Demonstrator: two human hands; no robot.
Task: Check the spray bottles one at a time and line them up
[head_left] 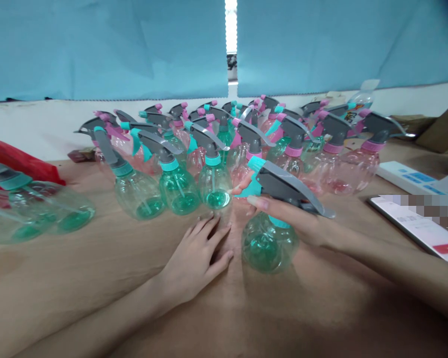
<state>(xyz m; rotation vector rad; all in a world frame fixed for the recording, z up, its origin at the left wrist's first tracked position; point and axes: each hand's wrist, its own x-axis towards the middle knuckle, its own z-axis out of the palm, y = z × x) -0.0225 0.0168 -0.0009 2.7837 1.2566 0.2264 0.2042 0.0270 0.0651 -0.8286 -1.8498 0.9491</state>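
My right hand [280,211] grips a green spray bottle [267,248] at its neck, just below the grey and teal trigger head. The bottle is at the front right of the group, tilted slightly, and I cannot tell whether its base touches the table. Flat on the tabletop lies my left hand [199,256], fingers spread and holding nothing. Just beyond its fingertips stand a green spray bottle [214,186] and another green spray bottle [179,191]. A third green spray bottle [138,194] leans a little to their left.
Behind, several pink and green spray bottles [332,166] stand close together. More green bottles [72,209] are at the left beside a red bag [22,159]. On the right lie a phone [403,219] and a white box [406,176]; a cardboard box [438,132] is behind them.
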